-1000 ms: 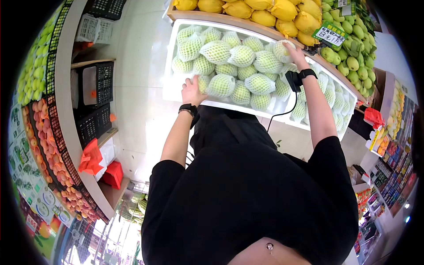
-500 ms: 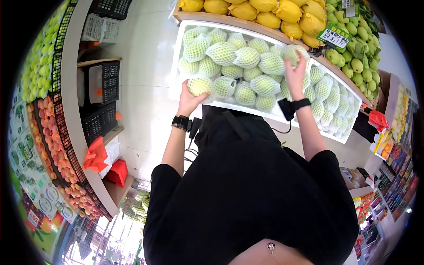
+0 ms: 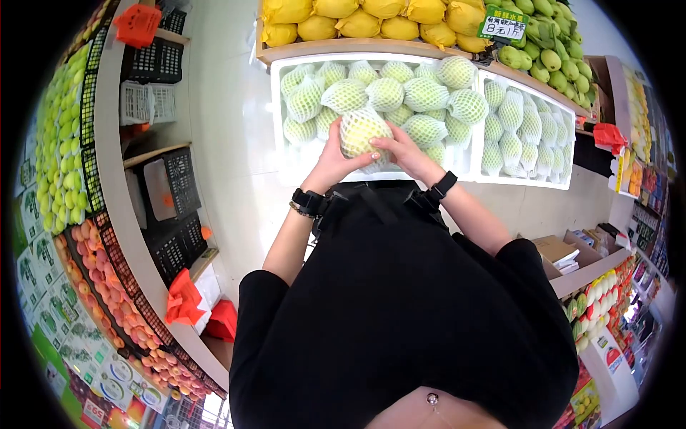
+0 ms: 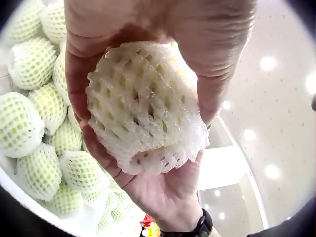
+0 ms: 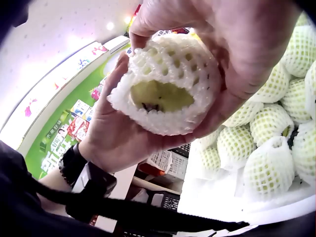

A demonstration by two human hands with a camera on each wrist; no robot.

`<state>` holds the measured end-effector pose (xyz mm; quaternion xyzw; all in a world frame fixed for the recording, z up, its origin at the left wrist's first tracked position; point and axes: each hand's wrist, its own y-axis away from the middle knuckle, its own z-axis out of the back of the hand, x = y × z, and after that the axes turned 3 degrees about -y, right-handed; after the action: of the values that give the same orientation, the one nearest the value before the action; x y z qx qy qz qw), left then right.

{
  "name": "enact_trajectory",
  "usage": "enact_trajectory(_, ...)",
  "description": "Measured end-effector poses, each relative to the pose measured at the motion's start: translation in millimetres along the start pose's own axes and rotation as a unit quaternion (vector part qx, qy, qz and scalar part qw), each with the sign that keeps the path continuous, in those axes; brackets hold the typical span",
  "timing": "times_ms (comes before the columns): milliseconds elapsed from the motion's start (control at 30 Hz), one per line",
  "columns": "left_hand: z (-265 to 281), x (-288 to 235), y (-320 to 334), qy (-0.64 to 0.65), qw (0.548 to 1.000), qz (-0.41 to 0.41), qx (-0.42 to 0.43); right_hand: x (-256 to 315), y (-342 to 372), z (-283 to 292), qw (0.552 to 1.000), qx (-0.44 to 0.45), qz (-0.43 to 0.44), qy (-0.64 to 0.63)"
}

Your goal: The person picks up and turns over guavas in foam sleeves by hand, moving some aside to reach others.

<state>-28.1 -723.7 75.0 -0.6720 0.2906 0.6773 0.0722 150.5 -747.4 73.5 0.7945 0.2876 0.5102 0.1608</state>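
a netted fruit (image 3: 363,134) is held between both hands, above the near side of a white foam box (image 3: 291,153) and in front of the person's body. it is gripped from the left side by the left hand (image 3: 334,160) and from the right by the right hand (image 3: 409,154). the fingers of both hands are curled round the white mesh, and the two thumbs are laid close to each other over its near side. whether the fingers behind the fruit are spread or pressed together cannot be told, as they are partly hidden. in the right wrist view, greenish-yellow skin and a small dark spot are shown through an opening at one end of the mesh.

beyond the hands, the box is filled with other netted fruits (image 3: 426,94), by which the held one is nearly bordered. a second white box (image 3: 525,183), with more netted fruits in it, is set just beside the first on the right. behind them, yellow-wrapped fruits (image 3: 357,26) are piled behind a wooden ledge (image 3: 314,50), and a green-and-white price sign (image 3: 503,24) is placed near loose green fruits (image 3: 560,66). black straps are worn on both wrists
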Motion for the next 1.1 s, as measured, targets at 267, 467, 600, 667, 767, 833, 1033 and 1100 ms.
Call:
enact_trajectory(267, 22, -4, 4, 0.007, 0.997, 0.011, 0.073, -20, 2, -23, 0.997, -0.06, 0.048, -0.021)
enact_trajectory(467, 16, 4, -2, -0.099, 0.977, 0.005, 0.191, -39, 26, -21, 0.988, -0.136, 0.056, -0.046)
enact_trajectory(600, -3, 21, -16, -0.178, 0.935, -0.032, 0.304, -58, 60, -4, 0.965, -0.193, 0.031, -0.172)
enact_trajectory(667, -13, 29, -22, -0.216, 0.93, -0.076, 0.289, -66, 76, 12, 0.946, -0.212, 0.062, -0.236)
enact_trajectory(767, -20, 45, -34, -0.266, 0.932, -0.093, 0.229, -76, 96, 48, 0.914, -0.266, 0.08, -0.297)
enact_trajectory(833, -23, 53, -42, -0.309, 0.929, -0.083, 0.189, -75, 107, 73, 0.907, -0.304, 0.082, -0.281)
enact_trajectory(1033, -70, 67, -73, -0.388, 0.904, -0.119, 0.135, -71, 128, 136, 0.913, -0.388, 0.04, -0.117)
enact_trajectory(1100, -95, 71, -87, -0.428, 0.88, -0.155, 0.135, -70, 130, 151, 0.907, -0.418, 0.034, -0.039)
